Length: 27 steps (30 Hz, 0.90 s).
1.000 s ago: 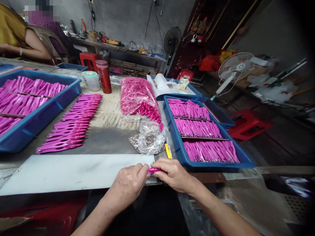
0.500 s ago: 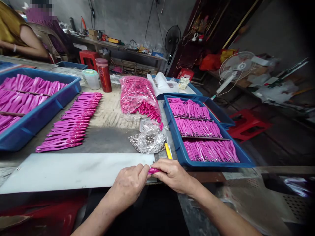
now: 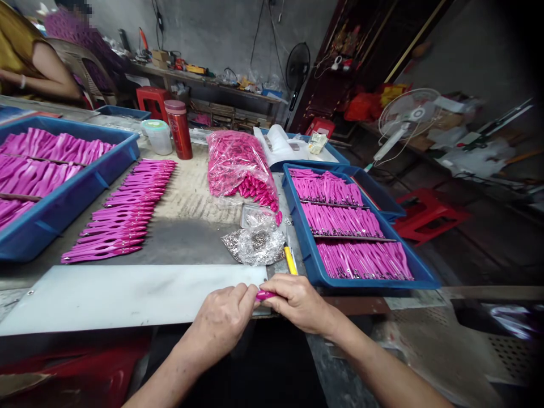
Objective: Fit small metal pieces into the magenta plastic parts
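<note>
A small magenta piece (image 3: 265, 295) is pinched between my two hands at the front edge of the table. My left hand (image 3: 227, 314) is closed on its left end, and my right hand (image 3: 297, 300) grips its right end between thumb and fingers. Much of the piece is hidden by the fingers. Just behind the hands lie a yellow-handled tool (image 3: 290, 259) and an open plastic bag of small metal parts (image 3: 258, 241). Under and left of my left hand is a white board (image 3: 123, 294).
Blue trays of pink pieces stand at left (image 3: 121, 164) and right (image 3: 361, 283). A row of pink pieces (image 3: 123, 209), a bag of magenta pieces (image 3: 238, 161), a red tumbler (image 3: 181, 131) and a lidded tub (image 3: 158, 137) are farther back. People sit at the upper left.
My hands and the magenta piece have stayed in the same place. At the upper left, the person in purple has shifted slightly.
</note>
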Each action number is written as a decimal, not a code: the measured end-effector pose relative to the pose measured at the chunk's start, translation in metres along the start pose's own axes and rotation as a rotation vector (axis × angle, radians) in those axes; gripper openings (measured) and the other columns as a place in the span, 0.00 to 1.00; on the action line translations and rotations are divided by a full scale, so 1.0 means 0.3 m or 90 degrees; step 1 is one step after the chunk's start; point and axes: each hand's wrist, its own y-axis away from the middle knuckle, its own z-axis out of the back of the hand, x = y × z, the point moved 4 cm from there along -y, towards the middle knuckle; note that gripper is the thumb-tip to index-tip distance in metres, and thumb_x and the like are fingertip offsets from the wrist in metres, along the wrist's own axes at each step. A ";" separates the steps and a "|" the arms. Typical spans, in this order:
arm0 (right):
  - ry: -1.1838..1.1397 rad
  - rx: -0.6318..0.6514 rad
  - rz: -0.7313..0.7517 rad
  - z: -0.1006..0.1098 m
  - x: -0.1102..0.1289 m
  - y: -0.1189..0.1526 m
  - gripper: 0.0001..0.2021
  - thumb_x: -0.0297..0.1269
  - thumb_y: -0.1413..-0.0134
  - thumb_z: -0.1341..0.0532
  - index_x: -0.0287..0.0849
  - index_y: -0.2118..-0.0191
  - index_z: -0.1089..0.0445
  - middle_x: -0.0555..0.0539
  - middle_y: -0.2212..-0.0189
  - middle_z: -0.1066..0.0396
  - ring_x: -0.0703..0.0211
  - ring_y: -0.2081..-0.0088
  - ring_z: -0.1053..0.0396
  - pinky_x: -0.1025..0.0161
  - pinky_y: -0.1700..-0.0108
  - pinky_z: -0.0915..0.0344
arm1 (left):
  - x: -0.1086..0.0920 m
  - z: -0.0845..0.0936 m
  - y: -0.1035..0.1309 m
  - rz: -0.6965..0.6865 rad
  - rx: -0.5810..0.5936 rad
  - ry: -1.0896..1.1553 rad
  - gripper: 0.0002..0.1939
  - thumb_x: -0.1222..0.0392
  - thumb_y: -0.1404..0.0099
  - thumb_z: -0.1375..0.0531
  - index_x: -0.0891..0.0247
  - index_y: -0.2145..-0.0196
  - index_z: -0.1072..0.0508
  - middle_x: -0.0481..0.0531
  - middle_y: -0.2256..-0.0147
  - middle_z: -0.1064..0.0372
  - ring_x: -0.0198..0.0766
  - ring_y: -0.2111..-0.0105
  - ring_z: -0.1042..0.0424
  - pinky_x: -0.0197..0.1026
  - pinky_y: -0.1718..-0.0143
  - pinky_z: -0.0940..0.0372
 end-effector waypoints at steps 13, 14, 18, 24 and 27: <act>0.010 0.015 -0.031 0.015 -0.006 -0.014 0.07 0.34 0.47 0.46 0.39 0.64 0.33 0.46 0.72 0.32 0.62 0.70 0.36 0.67 0.68 0.38 | 0.016 0.011 -0.021 0.012 -0.070 0.018 0.07 0.66 0.36 0.54 0.64 0.69 0.38 0.46 0.78 0.42 0.32 0.81 0.40 0.34 0.80 0.45; 0.011 0.014 -0.030 0.014 -0.007 -0.013 0.07 0.33 0.47 0.46 0.39 0.64 0.33 0.47 0.72 0.32 0.62 0.70 0.36 0.67 0.68 0.38 | 0.016 0.011 -0.021 0.012 -0.073 0.014 0.07 0.66 0.36 0.54 0.63 0.69 0.38 0.46 0.78 0.42 0.32 0.81 0.40 0.34 0.80 0.45; 0.015 0.009 -0.022 0.007 -0.009 -0.013 0.08 0.34 0.46 0.47 0.39 0.63 0.33 0.46 0.72 0.32 0.62 0.70 0.35 0.67 0.68 0.37 | 0.018 0.008 -0.022 0.013 -0.079 -0.002 0.07 0.66 0.36 0.54 0.63 0.69 0.38 0.46 0.79 0.43 0.32 0.81 0.40 0.34 0.80 0.46; 0.000 0.003 -0.026 -0.005 -0.011 -0.014 0.09 0.33 0.45 0.48 0.38 0.64 0.32 0.46 0.72 0.32 0.62 0.69 0.35 0.66 0.67 0.37 | 0.024 0.003 -0.017 0.017 -0.063 0.002 0.07 0.67 0.37 0.54 0.63 0.69 0.39 0.46 0.78 0.42 0.34 0.80 0.39 0.36 0.80 0.45; -0.016 -0.004 -0.031 -0.007 -0.015 -0.013 0.09 0.33 0.45 0.48 0.39 0.64 0.32 0.46 0.72 0.31 0.62 0.69 0.35 0.66 0.67 0.37 | 0.026 0.002 -0.014 0.018 -0.054 -0.001 0.06 0.68 0.37 0.53 0.63 0.68 0.39 0.46 0.78 0.42 0.34 0.80 0.39 0.36 0.80 0.45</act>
